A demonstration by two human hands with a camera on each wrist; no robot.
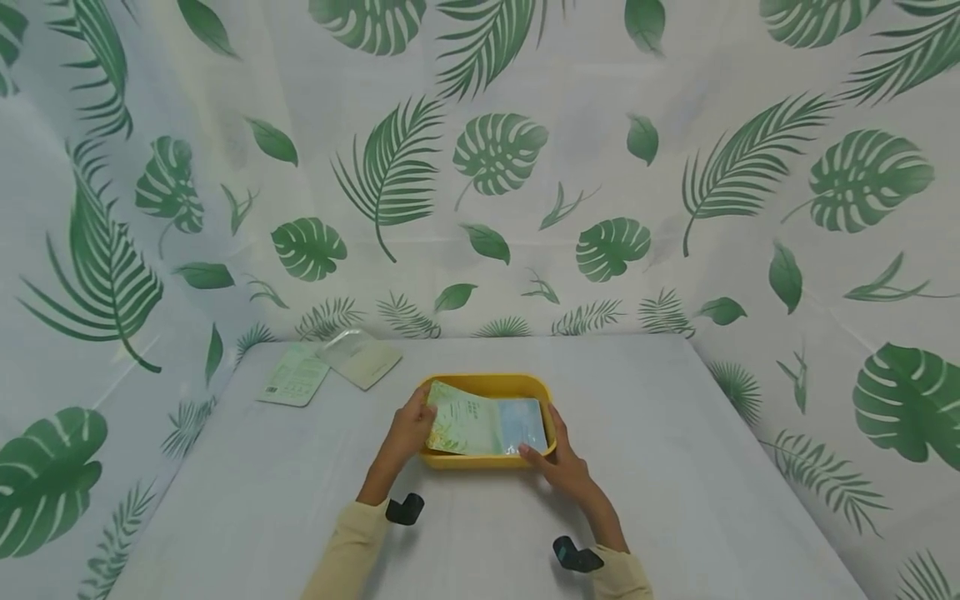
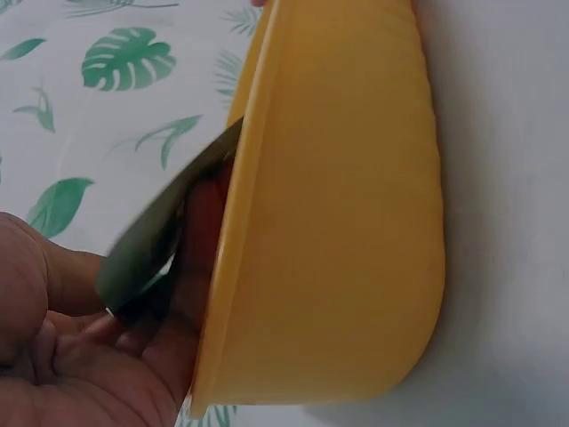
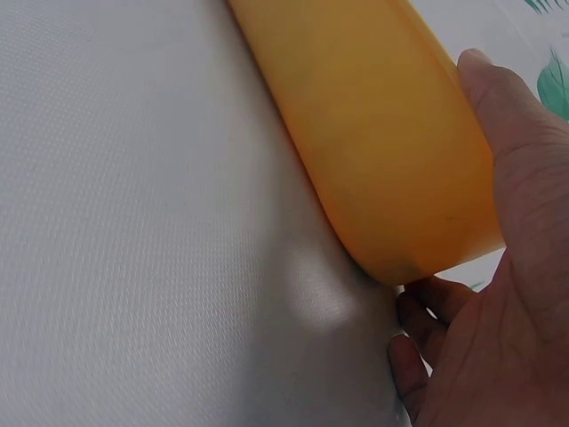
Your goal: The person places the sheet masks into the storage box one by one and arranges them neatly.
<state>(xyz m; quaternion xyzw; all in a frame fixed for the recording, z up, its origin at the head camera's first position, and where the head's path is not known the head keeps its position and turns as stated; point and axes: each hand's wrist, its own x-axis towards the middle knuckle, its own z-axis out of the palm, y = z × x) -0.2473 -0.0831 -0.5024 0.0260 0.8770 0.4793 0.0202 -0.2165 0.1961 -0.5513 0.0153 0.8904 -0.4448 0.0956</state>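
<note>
L hand (image 2: 93, 351), closest to its wrist cam (image 1: 405, 509), pinches the L edge of a green packet (image 1: 465, 421), thumb on top, fingers tucked under, at the L end of the yellow tub (image 1: 480, 462); packet lies b/w thumb & fingers there and reaches into the tub. R hand (image 3: 533, 276) grips the tub's R end: thumb over nr rim, other fingers curled round outside. Can't tell if R thumb touches the blue packet (image 1: 522, 421), which sits in the tub's R part, next to the green pkt. Pale yellow sleeves (image 1: 345, 546) on nr side of tub. Far L of tub, well apart: mint sachet (image 1: 294, 375) & cream pouch (image 1: 363, 364) w/ clear end, edges meeting. White table (image 1: 712, 500) under tub, leaf-print cloth (image 1: 558, 75) behind.
</note>
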